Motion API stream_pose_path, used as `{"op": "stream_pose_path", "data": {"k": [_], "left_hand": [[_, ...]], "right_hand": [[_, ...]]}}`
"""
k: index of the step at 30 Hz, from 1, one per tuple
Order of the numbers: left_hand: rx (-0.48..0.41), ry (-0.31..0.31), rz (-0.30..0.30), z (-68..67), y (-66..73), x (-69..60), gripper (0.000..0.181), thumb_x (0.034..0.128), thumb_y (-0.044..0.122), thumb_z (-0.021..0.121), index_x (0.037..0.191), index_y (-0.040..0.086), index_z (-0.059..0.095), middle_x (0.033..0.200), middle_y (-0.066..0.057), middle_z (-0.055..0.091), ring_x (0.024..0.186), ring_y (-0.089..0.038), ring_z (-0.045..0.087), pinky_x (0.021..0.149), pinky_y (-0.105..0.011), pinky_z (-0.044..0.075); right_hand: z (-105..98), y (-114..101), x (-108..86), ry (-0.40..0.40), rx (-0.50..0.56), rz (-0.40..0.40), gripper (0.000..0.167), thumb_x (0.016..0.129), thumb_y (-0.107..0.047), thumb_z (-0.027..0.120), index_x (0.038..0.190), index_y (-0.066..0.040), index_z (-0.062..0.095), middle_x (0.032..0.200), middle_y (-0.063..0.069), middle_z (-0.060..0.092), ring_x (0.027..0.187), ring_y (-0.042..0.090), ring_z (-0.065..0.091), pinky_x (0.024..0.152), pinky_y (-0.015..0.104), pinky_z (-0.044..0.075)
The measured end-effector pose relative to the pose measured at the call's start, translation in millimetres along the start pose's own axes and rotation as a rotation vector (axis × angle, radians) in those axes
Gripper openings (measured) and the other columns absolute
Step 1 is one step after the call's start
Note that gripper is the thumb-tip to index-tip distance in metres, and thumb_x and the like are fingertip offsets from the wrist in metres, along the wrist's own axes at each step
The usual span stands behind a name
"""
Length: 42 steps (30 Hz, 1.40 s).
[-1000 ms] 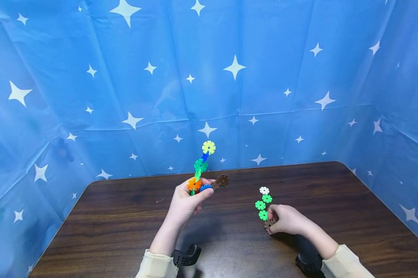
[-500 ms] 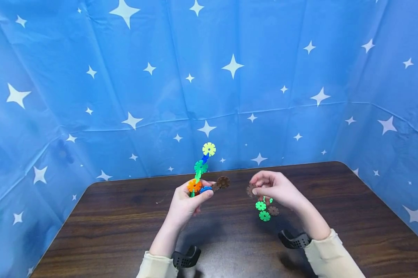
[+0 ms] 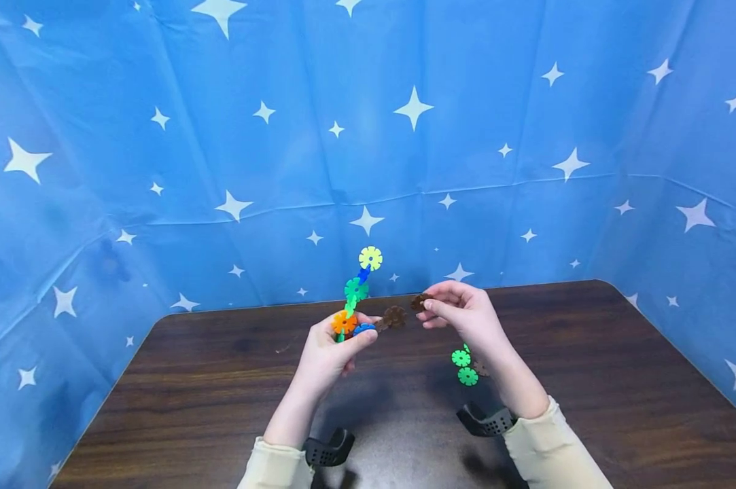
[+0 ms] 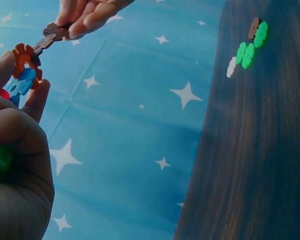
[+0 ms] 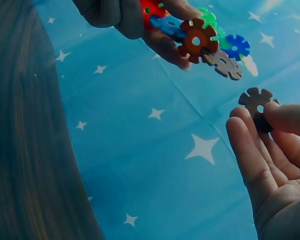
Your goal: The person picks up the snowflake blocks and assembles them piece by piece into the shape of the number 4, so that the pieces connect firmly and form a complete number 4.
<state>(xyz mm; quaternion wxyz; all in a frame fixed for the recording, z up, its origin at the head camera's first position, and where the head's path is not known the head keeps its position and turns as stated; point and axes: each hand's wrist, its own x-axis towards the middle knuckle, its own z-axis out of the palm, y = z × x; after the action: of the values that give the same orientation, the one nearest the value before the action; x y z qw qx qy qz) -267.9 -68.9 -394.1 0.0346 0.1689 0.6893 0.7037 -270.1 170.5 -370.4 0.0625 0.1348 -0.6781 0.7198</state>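
My left hand (image 3: 327, 353) grips a chain of interlocking snowflake discs above the table. An orange disc (image 3: 344, 322) and a blue one (image 3: 364, 329) show at its fingers. Green, dark blue and yellow discs rise upward, the yellow disc (image 3: 370, 258) topmost. Brown discs (image 3: 395, 316) stick out to the right of the chain. Between thumb and fingers my right hand (image 3: 465, 316) pinches a loose brown snowflake disc (image 5: 256, 102). In the right wrist view that disc is apart from the chain's brown end (image 5: 224, 65), with a small gap between them.
Several loose discs lie on the dark wooden table (image 3: 221, 394): green discs (image 3: 468, 376), a brown disc (image 4: 254, 28) and a white disc (image 4: 231, 67). The right forearm partly covers them in the head view. A blue star-patterned cloth (image 3: 282, 163) stands behind the table.
My right hand has lifted a brown disc off the table and carried it up and left, close to the chain. The left hand has hardly moved.
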Motion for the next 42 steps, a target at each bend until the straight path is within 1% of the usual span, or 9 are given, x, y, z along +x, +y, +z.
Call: {"op": "stream_pose_path", "data": {"k": [5,14,18,22,26,31,33,36,42], "left_hand": [[-0.004,0.009,-0.015,-0.5,0.8,1.3,0.027,0.0860,0.022,0.076,0.106,0.007,0.066,0.112,-0.005,0.070,0.040,-0.013,0.039,0.039,-0.023,0.035],[-0.012,0.011,-0.030,-0.7,3.5,2.3,0.026,0.0865,0.021,0.075,0.105,0.006,0.066,0.113,-0.009,0.069,0.040,-0.013,0.039,0.039,-0.023,0.035],[-0.021,0.008,-0.036,-1.5,3.4,1.3,0.025,0.0868,0.020,0.075,0.105,0.005,0.066,0.112,-0.010,0.069,0.040,-0.014,0.039,0.038,-0.023,0.035],[-0.018,0.000,-0.042,-1.4,3.1,-0.4,0.023,0.0868,0.020,0.075,0.104,0.007,0.067,0.110,-0.008,0.070,0.039,-0.013,0.038,0.038,-0.024,0.035],[-0.022,-0.023,-0.046,1.5,3.7,-2.8,0.024,0.0863,0.023,0.075,0.103,0.007,0.068,0.106,-0.005,0.070,0.040,-0.013,0.039,0.038,-0.024,0.034],[-0.046,-0.055,-0.039,5.9,6.6,-6.6,0.026,0.0870,0.021,0.074,0.106,0.005,0.068,0.073,-0.006,0.061,0.040,-0.012,0.037,0.038,-0.024,0.034],[-0.052,-0.054,-0.032,6.1,8.3,-8.2,0.025,0.0871,0.020,0.074,0.106,0.004,0.069,0.065,-0.006,0.054,0.040,-0.012,0.037,0.038,-0.023,0.033],[-0.053,-0.049,-0.025,5.0,10.9,-10.0,0.025,0.0872,0.020,0.074,0.106,0.004,0.069,0.066,-0.006,0.054,0.039,-0.012,0.036,0.038,-0.023,0.033],[-0.049,-0.066,-0.029,2.8,14.0,-11.7,0.025,0.0872,0.021,0.074,0.106,0.004,0.069,0.067,-0.007,0.054,0.039,-0.012,0.038,0.037,-0.023,0.034]], "right_hand": [[3.2,0.2,1.1,-0.024,0.016,0.004,0.017,0.089,0.004,0.064,0.104,0.011,0.061,0.092,0.012,0.070,0.080,0.026,0.071,0.078,0.051,0.054],[3.4,-1.1,-0.3,-0.065,0.003,-0.006,0.017,0.088,0.001,0.068,0.103,0.009,0.065,0.098,0.015,0.070,0.089,0.023,0.070,0.081,0.042,0.055],[3.8,-0.8,-2.1,-0.088,-0.015,-0.038,0.018,0.088,0.001,0.068,0.103,0.009,0.067,0.102,0.018,0.070,0.093,0.022,0.069,0.083,0.039,0.054],[1.4,-0.6,-4.8,-0.118,-0.129,-0.144,0.016,0.087,0.000,0.069,0.102,0.006,0.071,0.106,0.017,0.069,0.095,0.019,0.068,0.081,0.036,0.055],[-5.2,0.0,-7.5,-0.160,-0.240,-0.307,0.014,0.086,0.004,0.069,0.099,0.004,0.073,0.105,0.016,0.070,0.100,0.018,0.066,0.079,0.032,0.055],[-12.7,1.2,-9.1,-0.198,-0.278,-0.471,0.018,0.081,0.015,0.068,0.095,0.005,0.074,0.099,0.017,0.071,0.099,0.016,0.066,0.076,0.029,0.055],[-13.4,2.0,-9.0,-0.212,-0.277,-0.511,0.020,0.080,0.017,0.068,0.095,0.005,0.074,0.097,0.016,0.072,0.097,0.016,0.067,0.074,0.028,0.056],[-12.6,2.8,-8.6,-0.236,-0.262,-0.552,0.022,0.079,0.019,0.067,0.095,0.006,0.073,0.097,0.016,0.072,0.094,0.016,0.067,0.072,0.028,0.056],[-10.2,3.1,-10.5,-0.239,-0.244,-0.578,0.023,0.078,0.020,0.067,0.094,0.006,0.074,0.097,0.011,0.072,0.092,0.015,0.067,0.069,0.026,0.055]]}}
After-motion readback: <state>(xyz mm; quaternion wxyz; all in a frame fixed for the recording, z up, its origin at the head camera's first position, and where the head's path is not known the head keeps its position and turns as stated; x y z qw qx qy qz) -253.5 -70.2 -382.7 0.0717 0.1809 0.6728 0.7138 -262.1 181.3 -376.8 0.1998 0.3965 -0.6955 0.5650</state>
